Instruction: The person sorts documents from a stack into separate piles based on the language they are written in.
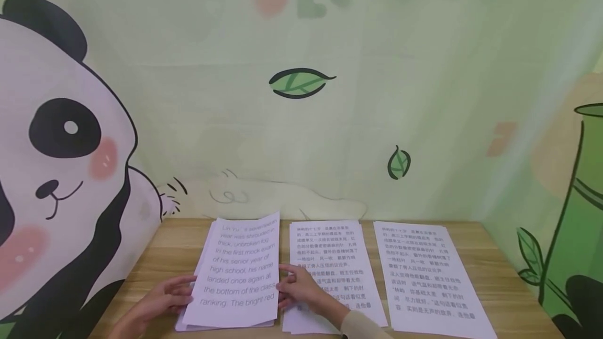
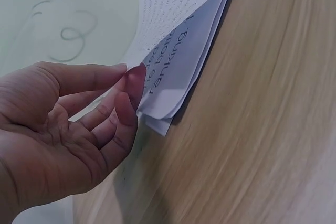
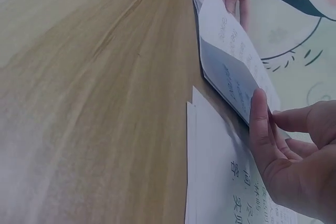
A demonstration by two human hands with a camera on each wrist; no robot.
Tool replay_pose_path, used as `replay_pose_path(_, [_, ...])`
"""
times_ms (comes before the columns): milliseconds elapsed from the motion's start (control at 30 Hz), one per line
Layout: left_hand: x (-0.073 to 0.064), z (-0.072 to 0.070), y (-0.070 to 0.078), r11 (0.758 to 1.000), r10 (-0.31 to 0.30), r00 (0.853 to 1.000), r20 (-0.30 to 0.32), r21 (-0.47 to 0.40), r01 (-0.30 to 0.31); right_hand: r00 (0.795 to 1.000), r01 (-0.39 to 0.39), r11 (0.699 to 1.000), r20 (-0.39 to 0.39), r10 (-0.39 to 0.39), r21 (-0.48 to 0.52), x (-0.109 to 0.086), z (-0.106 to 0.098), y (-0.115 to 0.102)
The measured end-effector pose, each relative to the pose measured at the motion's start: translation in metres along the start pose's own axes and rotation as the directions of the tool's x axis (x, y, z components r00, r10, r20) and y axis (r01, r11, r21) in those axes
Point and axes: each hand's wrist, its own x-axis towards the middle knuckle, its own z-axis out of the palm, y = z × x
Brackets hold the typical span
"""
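A printed sheet of paper point(image 1: 237, 276) with large English text is raised over the left paper stack point(image 2: 181, 61). My left hand point(image 1: 162, 300) pinches its left edge between thumb and fingers, as the left wrist view shows. At the opposite edge, my right hand point(image 1: 301, 289) holds the sheet between thumb and fingers. In the right wrist view the sheet point(image 3: 226, 32) bends upward, and more printed paper shows beneath it. My right hand and forearm cover part of the middle paper stack point(image 1: 330, 255), which bears Chinese text.
Another paper stack point(image 1: 426, 271) with Chinese print lies at the right of the wooden table point(image 1: 155, 245). Behind the table's far edge hangs a green backdrop point(image 1: 212, 119) with a panda drawing point(image 1: 56, 77) and leaves.
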Motion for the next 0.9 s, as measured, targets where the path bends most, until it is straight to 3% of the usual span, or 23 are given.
replay_pose_path(200, [-0.0017, -0.0026, -0.0054, 1.000, 0.020, 1.000, -0.012, 0.006, -0.020, 1.000, 0.011, 0.999, -0.012, -0.011, -0.042, 0.0026, 0.0045, 0.0033])
replay_pose_path(767, [-0.0001, 0.0026, -0.0061, 0.996, -0.002, 0.995, -0.103, 0.085, 0.011, 1.000, 0.028, 0.995, 0.010, -0.027, -0.092, 0.0028, 0.0089, 0.0040])
replay_pose_path(900, [-0.0031, 0.0007, -0.0037, 0.996, 0.018, 0.987, -0.163, 0.095, -0.002, 0.999, 0.035, 0.993, 0.016, -0.033, -0.111, 0.0022, 0.0068, 0.0036])
